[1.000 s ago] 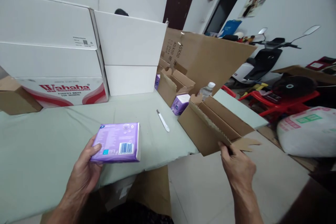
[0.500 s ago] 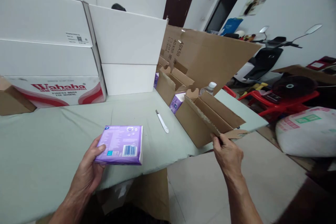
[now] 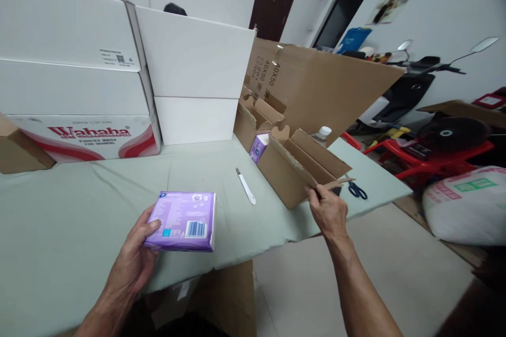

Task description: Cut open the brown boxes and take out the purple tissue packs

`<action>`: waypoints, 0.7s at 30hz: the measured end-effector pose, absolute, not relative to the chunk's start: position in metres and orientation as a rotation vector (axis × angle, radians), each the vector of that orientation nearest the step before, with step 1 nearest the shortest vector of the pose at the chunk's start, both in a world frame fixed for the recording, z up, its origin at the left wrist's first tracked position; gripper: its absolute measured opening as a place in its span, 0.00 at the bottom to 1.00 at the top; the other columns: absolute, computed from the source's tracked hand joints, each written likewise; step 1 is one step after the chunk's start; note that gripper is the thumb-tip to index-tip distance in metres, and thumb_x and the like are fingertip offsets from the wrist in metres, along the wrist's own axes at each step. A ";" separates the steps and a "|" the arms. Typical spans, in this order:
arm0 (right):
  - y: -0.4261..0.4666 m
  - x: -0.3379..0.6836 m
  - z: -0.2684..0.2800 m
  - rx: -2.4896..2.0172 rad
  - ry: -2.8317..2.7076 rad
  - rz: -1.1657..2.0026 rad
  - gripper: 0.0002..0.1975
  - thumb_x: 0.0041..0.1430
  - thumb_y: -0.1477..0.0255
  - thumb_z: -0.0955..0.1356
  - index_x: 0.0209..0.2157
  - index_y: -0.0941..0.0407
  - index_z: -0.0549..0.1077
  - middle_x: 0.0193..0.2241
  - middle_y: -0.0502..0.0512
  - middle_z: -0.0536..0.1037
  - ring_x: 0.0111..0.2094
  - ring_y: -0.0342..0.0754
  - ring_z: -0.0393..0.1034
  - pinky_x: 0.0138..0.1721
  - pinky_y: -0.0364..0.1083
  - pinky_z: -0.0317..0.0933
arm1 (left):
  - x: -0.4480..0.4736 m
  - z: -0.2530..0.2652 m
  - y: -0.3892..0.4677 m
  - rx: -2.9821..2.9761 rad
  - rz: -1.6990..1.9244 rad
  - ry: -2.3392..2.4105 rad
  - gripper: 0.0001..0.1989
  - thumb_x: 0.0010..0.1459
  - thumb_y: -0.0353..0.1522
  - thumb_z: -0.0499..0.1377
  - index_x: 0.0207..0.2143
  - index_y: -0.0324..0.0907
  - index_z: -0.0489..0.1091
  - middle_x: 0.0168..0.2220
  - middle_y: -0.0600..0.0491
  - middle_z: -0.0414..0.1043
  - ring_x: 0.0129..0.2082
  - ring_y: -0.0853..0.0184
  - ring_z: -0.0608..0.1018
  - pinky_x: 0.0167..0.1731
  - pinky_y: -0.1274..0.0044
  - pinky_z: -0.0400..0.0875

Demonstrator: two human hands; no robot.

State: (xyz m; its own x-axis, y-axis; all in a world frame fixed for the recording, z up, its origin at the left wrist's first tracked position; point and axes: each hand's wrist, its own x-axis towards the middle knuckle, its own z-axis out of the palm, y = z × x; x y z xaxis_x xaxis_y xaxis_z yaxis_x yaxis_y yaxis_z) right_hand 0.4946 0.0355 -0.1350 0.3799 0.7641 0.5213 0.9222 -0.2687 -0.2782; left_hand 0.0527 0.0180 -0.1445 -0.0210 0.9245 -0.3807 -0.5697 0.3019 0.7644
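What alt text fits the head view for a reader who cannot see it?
The left hand holds a purple pack over a green table, and the right hand grips the flap of an open carton. A white cutter lies between them.

We see a glossy plastic-wrapped purple pack (image 3: 181, 220) at lower centre. Right of it, our open box (image 3: 294, 168) is matt, rough corrugated cardboard. The table cover (image 3: 79, 210) looks like soft, creased cloth.

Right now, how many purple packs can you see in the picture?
2. One purple pack is held in the left hand above the table. A second pack lies partly hidden between the open cardboard boxes. Further packs may be hidden inside them.
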 end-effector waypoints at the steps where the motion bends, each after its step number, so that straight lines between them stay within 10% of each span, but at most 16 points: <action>1: 0.040 0.495 -0.134 -2.104 -1.454 -0.379 0.18 0.61 0.59 0.62 0.24 0.54 0.72 0.21 0.56 0.72 0.24 0.47 0.60 0.30 0.47 0.49 | 0.052 -0.145 0.019 0.449 1.253 1.008 0.30 0.42 0.36 0.76 0.50 0.43 0.80 0.41 0.52 0.82 0.29 0.67 0.79 0.28 0.81 0.76; 7: 0.062 0.498 -0.131 -2.088 -1.541 -0.315 0.16 0.62 0.61 0.63 0.26 0.54 0.74 0.23 0.57 0.75 0.26 0.47 0.63 0.30 0.46 0.50 | 0.054 -0.145 0.022 0.445 1.277 1.016 0.28 0.39 0.34 0.77 0.47 0.43 0.81 0.34 0.55 0.80 0.20 0.74 0.70 0.14 0.84 0.63; 21: 0.139 0.477 -0.131 -2.201 -1.608 -0.336 0.12 0.68 0.68 0.65 0.38 0.55 0.80 0.32 0.57 0.82 0.30 0.48 0.67 0.31 0.45 0.45 | 0.067 -0.148 0.025 0.445 1.268 1.080 0.35 0.40 0.39 0.76 0.53 0.40 0.77 0.43 0.50 0.82 0.35 0.62 0.80 0.29 0.80 0.74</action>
State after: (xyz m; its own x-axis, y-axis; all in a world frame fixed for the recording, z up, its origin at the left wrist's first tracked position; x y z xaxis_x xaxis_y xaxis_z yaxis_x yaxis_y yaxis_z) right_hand 0.4769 0.1393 -0.1310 0.3121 0.8550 0.4142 0.9493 -0.2636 -0.1712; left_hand 0.0673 0.0254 -0.1478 -0.0758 0.9130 -0.4009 -0.5405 0.3003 0.7860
